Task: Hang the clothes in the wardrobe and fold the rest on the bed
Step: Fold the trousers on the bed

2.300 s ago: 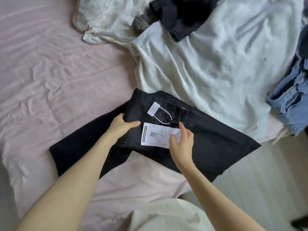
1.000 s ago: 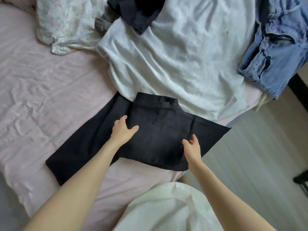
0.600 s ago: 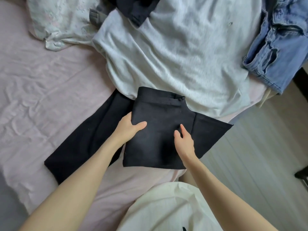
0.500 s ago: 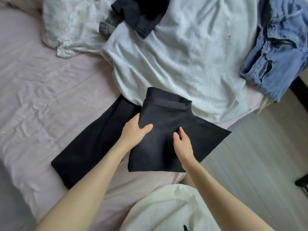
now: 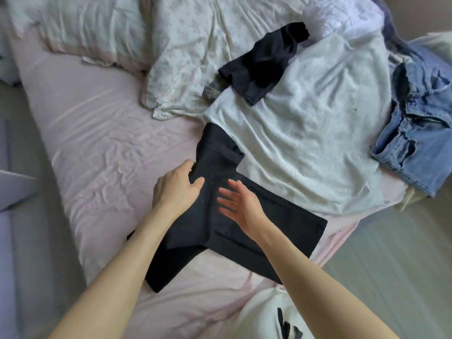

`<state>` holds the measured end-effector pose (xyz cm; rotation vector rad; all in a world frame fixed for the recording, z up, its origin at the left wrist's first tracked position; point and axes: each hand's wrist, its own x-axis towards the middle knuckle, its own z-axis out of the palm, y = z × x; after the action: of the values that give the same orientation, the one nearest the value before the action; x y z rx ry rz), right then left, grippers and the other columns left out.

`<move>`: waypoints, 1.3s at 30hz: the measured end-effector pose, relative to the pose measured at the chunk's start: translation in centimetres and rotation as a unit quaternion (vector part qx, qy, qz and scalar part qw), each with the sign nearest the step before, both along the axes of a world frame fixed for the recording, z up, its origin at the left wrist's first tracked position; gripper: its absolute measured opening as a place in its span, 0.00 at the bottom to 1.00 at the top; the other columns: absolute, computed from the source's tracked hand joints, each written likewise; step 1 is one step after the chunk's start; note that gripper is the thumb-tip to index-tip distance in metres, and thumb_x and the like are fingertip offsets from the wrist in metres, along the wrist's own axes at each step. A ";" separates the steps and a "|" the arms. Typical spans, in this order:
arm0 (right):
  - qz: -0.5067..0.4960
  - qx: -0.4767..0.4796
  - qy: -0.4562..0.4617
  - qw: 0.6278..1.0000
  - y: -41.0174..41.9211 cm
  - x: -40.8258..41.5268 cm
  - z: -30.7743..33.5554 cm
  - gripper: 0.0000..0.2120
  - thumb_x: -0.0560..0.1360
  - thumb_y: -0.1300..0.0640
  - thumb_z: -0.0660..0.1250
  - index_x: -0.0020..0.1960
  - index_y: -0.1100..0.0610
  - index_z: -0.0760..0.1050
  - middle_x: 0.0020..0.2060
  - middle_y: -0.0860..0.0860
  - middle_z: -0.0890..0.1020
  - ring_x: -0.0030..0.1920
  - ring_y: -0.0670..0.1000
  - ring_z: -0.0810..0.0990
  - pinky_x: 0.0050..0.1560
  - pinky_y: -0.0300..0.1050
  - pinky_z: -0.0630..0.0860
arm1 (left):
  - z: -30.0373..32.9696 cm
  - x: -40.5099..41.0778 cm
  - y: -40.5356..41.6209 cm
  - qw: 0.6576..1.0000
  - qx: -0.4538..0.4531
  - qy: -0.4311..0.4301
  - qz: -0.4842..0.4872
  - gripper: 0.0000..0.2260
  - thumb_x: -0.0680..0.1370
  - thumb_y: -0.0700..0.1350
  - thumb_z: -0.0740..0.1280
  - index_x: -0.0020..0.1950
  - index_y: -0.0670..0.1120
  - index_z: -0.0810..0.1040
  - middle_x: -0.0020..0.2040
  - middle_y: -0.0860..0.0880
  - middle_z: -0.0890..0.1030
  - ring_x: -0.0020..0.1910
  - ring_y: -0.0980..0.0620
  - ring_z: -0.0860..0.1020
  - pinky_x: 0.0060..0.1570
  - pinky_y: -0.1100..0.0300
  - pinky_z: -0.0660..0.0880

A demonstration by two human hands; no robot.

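Left hand (image 5: 176,189) grips black trousers (image 5: 266,223); fingertips hidden under fold.

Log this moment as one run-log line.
step: folding black trousers on bed | left hand: grips fold | right hand: open above | fold unfinished

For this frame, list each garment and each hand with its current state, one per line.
black trousers: partly folded, flat on the bed
white sweatshirt: spread out, unfolded
blue jeans: crumpled, unfolded, at the bed edge
dark garment: bunched on the white sweatshirt
floral duvet: rumpled
left hand: grips the black trousers' folded edge
right hand: open, fingers straight, over the black trousers
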<state>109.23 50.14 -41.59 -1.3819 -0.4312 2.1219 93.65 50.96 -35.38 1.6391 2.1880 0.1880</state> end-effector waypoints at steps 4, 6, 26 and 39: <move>-0.029 -0.008 0.015 0.999 -1.1 4.0 -2.1 0.20 0.79 0.40 0.53 0.62 0.51 0.72 0.50 0.54 0.82 0.49 0.54 0.82 0.49 0.47 0.77 | -2.9 5.5 -1.9 0.990 -0.042 -0.060 -0.122 0.15 0.77 0.49 0.64 0.64 0.50 0.72 0.50 0.54 0.78 0.51 0.48 0.78 0.50 0.55 0.71; -0.035 -0.008 -0.004 0.999 -2.2 6.2 -3.3 0.27 0.74 0.34 0.58 0.58 0.55 0.75 0.45 0.54 0.80 0.43 0.51 0.81 0.46 0.44 0.75 | -4.6 7.9 -2.8 0.968 -0.117 -0.130 -0.178 0.17 0.78 0.49 0.62 0.66 0.52 0.70 0.48 0.58 0.76 0.49 0.54 0.78 0.52 0.58 0.72; -0.199 -0.043 -0.397 0.895 -8.6 17.0 -14.8 0.11 0.78 0.65 0.55 0.59 0.60 0.69 0.51 0.54 0.77 0.50 0.51 0.75 0.53 0.44 0.70 | -18.4 6.9 -1.6 0.908 -0.276 -0.306 0.080 0.39 0.72 0.54 0.72 0.76 0.53 0.53 0.68 0.54 0.66 0.60 0.57 0.71 0.57 0.61 0.70; -0.171 -0.121 -0.262 0.942 -9.7 18.3 -16.5 0.24 0.74 0.49 0.68 0.66 0.57 0.71 0.60 0.49 0.78 0.60 0.51 0.76 0.66 0.50 0.70 | -18.8 7.6 -1.7 0.838 -0.315 -0.425 0.136 0.27 0.67 0.44 0.77 0.63 0.52 0.72 0.55 0.54 0.81 0.53 0.54 0.80 0.50 0.59 0.76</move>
<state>127.49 40.40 -58.09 -2.0087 -0.1119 1.5472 101.29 49.23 -54.22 0.6606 1.5108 0.1924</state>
